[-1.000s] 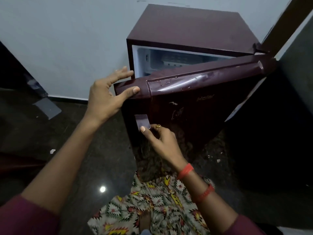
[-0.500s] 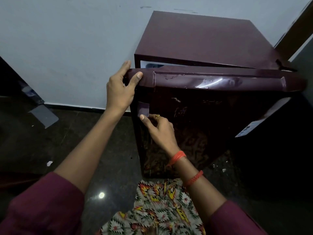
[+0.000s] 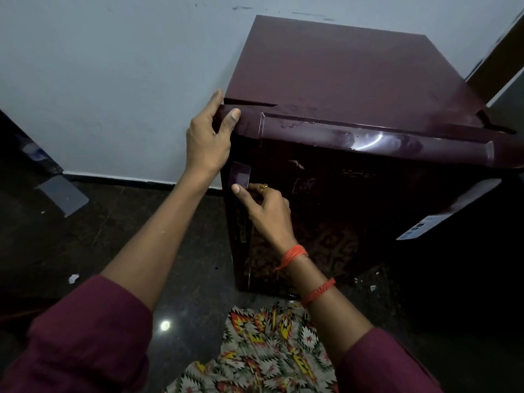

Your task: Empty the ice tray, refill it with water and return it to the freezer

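Note:
A small maroon fridge (image 3: 340,66) stands against the wall, its door (image 3: 368,208) almost flush with the cabinet. Only a thin gap shows at the top left corner. My left hand (image 3: 207,140) presses on that corner of the door, with the thumb on the door's top edge and the fingers along its side. My right hand (image 3: 266,208) has its fingers curled, and its thumb touches the door just below a small shiny rectangular plate (image 3: 240,175). I see nothing held in it. The ice tray is not in view.
A pale wall (image 3: 113,80) runs behind the fridge. On the dark polished floor lie a grey flat piece (image 3: 63,195) at the left and a white scrap (image 3: 73,278). A white label (image 3: 442,219) hangs at the door's right. My patterned garment (image 3: 269,350) is below.
The fridge door has swung from half open to almost closed, hiding the freezer interior. My left hand stayed on the door's corner and my right hand stayed at the plate.

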The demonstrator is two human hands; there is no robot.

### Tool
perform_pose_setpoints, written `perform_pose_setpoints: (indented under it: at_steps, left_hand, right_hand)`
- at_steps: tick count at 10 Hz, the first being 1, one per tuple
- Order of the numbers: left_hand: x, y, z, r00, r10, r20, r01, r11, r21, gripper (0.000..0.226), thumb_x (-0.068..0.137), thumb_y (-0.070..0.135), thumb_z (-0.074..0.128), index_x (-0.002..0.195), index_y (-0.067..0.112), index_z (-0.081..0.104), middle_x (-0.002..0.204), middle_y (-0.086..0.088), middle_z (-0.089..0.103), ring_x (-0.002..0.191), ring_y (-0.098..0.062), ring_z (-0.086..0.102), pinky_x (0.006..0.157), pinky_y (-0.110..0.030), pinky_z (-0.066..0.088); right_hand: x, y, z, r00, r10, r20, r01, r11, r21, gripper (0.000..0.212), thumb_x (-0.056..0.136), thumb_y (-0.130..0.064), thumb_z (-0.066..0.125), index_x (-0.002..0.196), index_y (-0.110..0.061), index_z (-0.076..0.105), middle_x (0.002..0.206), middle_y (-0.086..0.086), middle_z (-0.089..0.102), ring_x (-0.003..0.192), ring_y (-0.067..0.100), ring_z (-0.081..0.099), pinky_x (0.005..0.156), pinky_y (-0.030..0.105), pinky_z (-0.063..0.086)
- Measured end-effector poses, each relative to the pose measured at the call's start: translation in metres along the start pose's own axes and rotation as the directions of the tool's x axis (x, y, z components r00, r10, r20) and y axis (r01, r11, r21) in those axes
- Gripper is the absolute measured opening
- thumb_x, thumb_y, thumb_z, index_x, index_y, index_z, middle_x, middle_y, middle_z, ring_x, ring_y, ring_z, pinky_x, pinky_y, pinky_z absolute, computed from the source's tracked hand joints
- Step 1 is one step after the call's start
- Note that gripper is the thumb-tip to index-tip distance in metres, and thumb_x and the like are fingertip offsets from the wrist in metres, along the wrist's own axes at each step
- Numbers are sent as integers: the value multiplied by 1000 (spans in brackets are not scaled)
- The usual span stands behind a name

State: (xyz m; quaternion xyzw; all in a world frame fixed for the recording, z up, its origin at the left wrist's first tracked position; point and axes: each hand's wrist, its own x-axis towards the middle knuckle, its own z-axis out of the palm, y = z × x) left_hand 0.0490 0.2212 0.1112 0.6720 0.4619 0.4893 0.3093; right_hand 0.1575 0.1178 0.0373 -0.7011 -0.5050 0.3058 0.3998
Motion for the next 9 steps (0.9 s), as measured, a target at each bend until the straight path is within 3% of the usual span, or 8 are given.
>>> perform_pose_setpoints:
  at_steps: [2, 3, 4, 5, 6, 7, 8, 9]
  left_hand:
    - [1, -3, 0, 1000, 11, -3, -11, 1000, 20, 60, 103, 39, 58, 153, 9, 44, 156, -6, 48, 145, -12, 42, 118, -21, 35]
    - [-3, -3, 1, 1000, 26, -2, -26, 999, 40, 56, 105, 37, 54, 154, 11, 43, 157, -4, 47, 145, -10, 41, 119, -24, 36]
    - [-12, -6, 0, 1000, 22, -13, -21, 1000, 15, 56, 106, 34, 52, 156, 13, 40, 158, -2, 45, 145, -5, 41, 120, -30, 36]
    - [-33, -12, -5, 999, -35, -20, 34, 999, -25, 56, 106, 22, 54, 157, 10, 36, 158, -4, 45, 134, 15, 41, 115, -19, 37]
    - [-63, -17, -8, 993, -117, -9, 117, 993, -27, 56, 105, 18, 56, 157, 12, 36, 157, -6, 46, 135, 7, 46, 111, -16, 40]
    - [-101, -26, -15, 978, -203, -52, 205, 978, 39, 56, 104, 22, 57, 157, 17, 38, 155, -4, 49, 140, -6, 48, 110, -17, 41]
    - [-144, -36, -28, 944, -302, -130, 312, 948, 61, 58, 103, 21, 61, 156, 22, 40, 153, 0, 52, 136, -6, 53, 111, -21, 44]
    - [-198, -39, -41, 881, -405, -244, 429, 902, 54, 59, 101, 19, 63, 155, 26, 41, 153, 1, 52, 135, -10, 55, 112, -27, 45]
  right_hand:
    - [8, 8, 0, 999, 14, 29, -16, 998, 63, 65, 76, -81, 59, 111, -27, 74, 95, -14, 76, 94, 3, 70, 82, 40, 61]
    - [7, 8, -4, 999, -8, 53, 2, 994, 108, 52, 81, -70, 67, 106, -25, 75, 90, -14, 75, 89, -3, 69, 82, 37, 61]
    - [2, 13, -7, 995, -54, 83, 40, 986, 162, 43, 87, -54, 71, 115, -22, 72, 99, -14, 74, 93, -9, 67, 88, 32, 59]
    - [-6, 24, -8, 982, -166, 94, 151, 977, 148, 38, 92, -40, 71, 124, -20, 67, 113, -11, 71, 103, -7, 65, 92, 19, 54]
    - [-15, 37, -6, 959, -279, 55, 267, 950, 164, 42, 94, -25, 70, 134, -16, 61, 125, -2, 66, 110, 2, 63, 84, 4, 47]
    - [-26, 49, -1, 939, -337, 72, 321, 931, 176, 56, 95, -21, 68, 147, -20, 47, 136, -7, 52, 118, 4, 59, 90, 19, 56]
    - [-38, 58, 1, 927, -362, 95, 332, 913, 238, 61, 95, -14, 67, 150, -18, 42, 143, -3, 45, 123, 6, 57, 91, 28, 58]
    - [-54, 65, 5, 897, -418, 142, 376, 892, 250, 53, 94, -12, 66, 144, -17, 50, 146, -1, 46, 126, 8, 56, 96, 30, 56]
